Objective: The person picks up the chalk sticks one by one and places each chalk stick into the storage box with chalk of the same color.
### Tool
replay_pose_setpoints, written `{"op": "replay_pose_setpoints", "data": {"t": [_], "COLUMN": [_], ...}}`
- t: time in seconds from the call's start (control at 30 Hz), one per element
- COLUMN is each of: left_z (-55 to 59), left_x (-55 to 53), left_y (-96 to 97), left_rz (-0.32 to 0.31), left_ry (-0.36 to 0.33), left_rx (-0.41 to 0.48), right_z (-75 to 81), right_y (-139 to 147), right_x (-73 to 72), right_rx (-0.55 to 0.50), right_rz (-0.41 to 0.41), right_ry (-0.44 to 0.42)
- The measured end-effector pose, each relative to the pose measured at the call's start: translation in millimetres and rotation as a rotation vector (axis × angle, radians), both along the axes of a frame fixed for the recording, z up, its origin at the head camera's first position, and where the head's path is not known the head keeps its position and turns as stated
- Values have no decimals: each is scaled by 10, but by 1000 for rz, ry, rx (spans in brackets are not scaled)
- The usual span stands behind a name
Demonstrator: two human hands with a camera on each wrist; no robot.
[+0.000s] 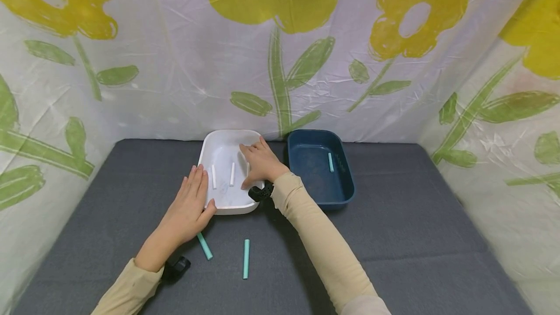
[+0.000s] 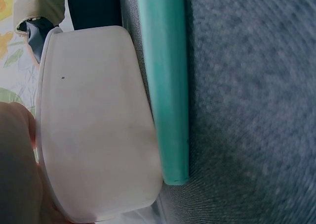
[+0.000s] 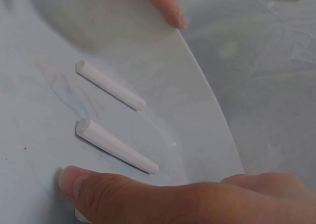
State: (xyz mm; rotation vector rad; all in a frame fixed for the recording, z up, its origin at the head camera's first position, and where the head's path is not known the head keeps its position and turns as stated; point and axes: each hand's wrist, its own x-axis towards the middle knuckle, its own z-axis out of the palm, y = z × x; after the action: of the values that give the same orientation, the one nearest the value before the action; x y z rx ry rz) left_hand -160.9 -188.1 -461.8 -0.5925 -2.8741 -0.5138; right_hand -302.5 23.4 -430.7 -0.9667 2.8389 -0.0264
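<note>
My left hand [image 1: 188, 210] lies along the left edge of a white tray [image 1: 233, 203], fingers straight and thumb by its near corner. My right hand [image 1: 261, 162] reaches over the tray's right side, thumb and fingers spread apart. One right finger [image 3: 170, 11] is at the rim in the right wrist view, while the thumb [image 3: 98, 187] is low inside. Two white chalk sticks, a left one [image 1: 214, 177] and a middle one [image 1: 232, 174], lie on the tray floor. A third white stick [image 1: 248, 165] shows beneath the right hand, partly hidden.
A dark blue tray [image 1: 302, 193] stands to the right with a green chalk stick [image 1: 330, 162] inside. On the grey cloth [image 1: 407, 237], one green stick [image 1: 204, 246] lies near the left hand and another green stick [image 1: 246, 259] farther right. Flowered sheeting [image 1: 183, 62] surrounds the table.
</note>
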Motion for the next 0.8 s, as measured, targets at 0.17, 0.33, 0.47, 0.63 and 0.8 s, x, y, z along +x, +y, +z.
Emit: {"op": "replay_pose_setpoints", "data": {"t": [0.17, 0.33, 0.47, 0.63, 0.8], "left_z": [5, -8, -11, 5, -7], "left_x": [4, 1, 1, 6, -5], "left_y": [-7, -4, -5, -2, 0], "left_rz": [-1, -2, -3, -1, 0], "left_ry": [9, 18, 18, 10, 3], "left_rx": [2, 5, 1, -1, 4], "right_z": [-1, -6, -13, -1, 29], "right_y": [2, 10, 20, 26, 36], "right_x": [-10, -9, 0, 1, -14], "right_rx": [-3, 5, -2, -22, -84], "right_rz": [6, 13, 14, 19, 7], "right_ry": [8, 12, 8, 12, -32]}}
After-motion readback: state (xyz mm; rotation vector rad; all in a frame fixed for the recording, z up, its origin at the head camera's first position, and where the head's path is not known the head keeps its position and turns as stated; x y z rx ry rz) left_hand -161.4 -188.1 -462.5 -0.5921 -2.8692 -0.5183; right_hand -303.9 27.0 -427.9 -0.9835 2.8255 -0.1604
